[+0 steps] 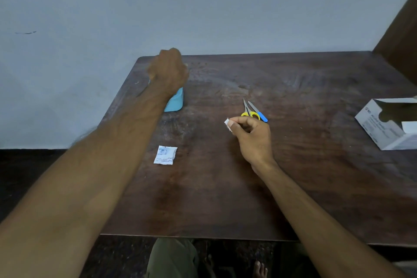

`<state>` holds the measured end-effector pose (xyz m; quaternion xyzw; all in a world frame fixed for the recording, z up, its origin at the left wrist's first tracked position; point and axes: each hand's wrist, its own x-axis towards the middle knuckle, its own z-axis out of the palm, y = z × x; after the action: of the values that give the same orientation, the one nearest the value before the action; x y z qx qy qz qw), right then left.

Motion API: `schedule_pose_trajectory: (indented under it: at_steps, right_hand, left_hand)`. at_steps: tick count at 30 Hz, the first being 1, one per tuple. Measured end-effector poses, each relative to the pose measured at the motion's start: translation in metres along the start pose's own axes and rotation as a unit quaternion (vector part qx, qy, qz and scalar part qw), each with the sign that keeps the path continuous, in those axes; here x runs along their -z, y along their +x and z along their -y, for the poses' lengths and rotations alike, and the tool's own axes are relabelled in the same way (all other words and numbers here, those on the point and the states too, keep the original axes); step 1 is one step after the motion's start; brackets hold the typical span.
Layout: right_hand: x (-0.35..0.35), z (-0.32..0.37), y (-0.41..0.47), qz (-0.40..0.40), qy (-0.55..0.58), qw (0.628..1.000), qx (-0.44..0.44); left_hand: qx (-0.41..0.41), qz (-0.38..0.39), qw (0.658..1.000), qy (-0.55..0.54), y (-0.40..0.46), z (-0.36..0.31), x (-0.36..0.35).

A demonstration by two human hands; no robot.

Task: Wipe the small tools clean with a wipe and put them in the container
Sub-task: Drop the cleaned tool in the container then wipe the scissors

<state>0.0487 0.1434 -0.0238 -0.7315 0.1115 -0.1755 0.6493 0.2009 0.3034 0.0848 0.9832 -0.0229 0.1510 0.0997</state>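
My left hand [169, 70] reaches over the light blue container [176, 102] at the table's far left, hiding most of it; its fingers point away from me and I cannot tell what they hold. My right hand [250, 135] pinches a small white wipe [227, 122] between thumb and forefinger at mid-table. Just beyond it lie small scissors with yellow handles [248, 110] and a blue-handled tool [259, 112], side by side on the dark wooden table [293, 176].
A torn white wipe sachet [165, 155] lies flat on the table between my arms. An open grey cardboard box [388, 123] stands at the right edge. A grey wall runs behind the table. My legs and a bare foot show below the near edge.
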Motion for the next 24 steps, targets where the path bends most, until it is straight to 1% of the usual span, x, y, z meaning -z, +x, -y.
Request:
schedule_pose_trajectory:
  at_steps: [3,5,7,11,14,24]
  right_hand:
    - [0.01,0.003,0.001,-0.023,0.035,0.999,-0.016]
    - [0.02,0.005,0.001,-0.046,0.049,0.997,-0.023]
    - [0.032,0.007,0.001,-0.068,0.054,0.996,-0.031]
    - [0.053,0.007,0.001,-0.093,0.037,0.995,-0.027]
    - [0.064,0.005,-0.001,-0.102,0.033,0.994,-0.023]
    - [0.079,-0.006,-0.007,-0.105,0.028,0.994,-0.029]
  left_hand:
    - [-0.025,-0.021,0.997,-0.067,-0.017,-0.03,0.002]
    - [-0.034,-0.005,0.993,-0.109,-0.034,-0.048,-0.007]
    - [-0.039,0.032,0.991,-0.125,-0.054,-0.063,-0.025]
    - [-0.001,0.105,0.986,-0.13,-0.09,-0.082,-0.064]
    - [0.02,0.138,0.982,-0.127,-0.103,-0.093,-0.078]
    - [0.055,0.126,0.985,-0.104,-0.114,-0.111,-0.072]
